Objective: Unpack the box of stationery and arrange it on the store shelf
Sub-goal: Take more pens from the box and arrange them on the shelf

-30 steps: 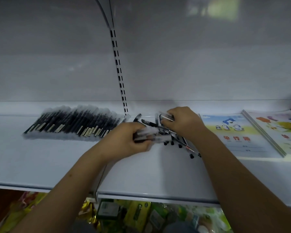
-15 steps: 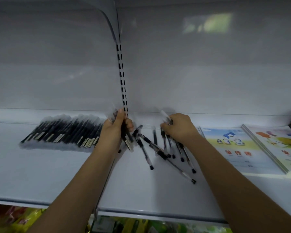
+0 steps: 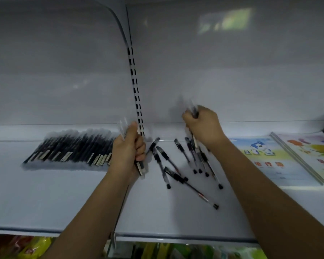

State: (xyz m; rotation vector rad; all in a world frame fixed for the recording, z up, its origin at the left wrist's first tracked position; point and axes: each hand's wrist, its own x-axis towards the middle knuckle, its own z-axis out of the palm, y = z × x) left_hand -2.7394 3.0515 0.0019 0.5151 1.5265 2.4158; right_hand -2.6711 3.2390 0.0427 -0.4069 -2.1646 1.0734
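Nearest, loose black pens (image 3: 178, 176) lie scattered on the white shelf (image 3: 64, 199). Just beyond, the left hand (image 3: 127, 154) is clamped round a bundle of wrapped pens (image 3: 141, 168); the right hand (image 3: 204, 126), farther right, grips a few pens. A row of wrapped pens (image 3: 73, 150) lies far left, workbooks (image 3: 266, 157) far right

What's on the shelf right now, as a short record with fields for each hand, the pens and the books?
left hand: grips a bunch of wrapped pens, upright
right hand: grips a few pens, raised off the shelf
loose pens: scattered between the hands
pen row: neat line on the left of the shelf
books: two lying flat on the right
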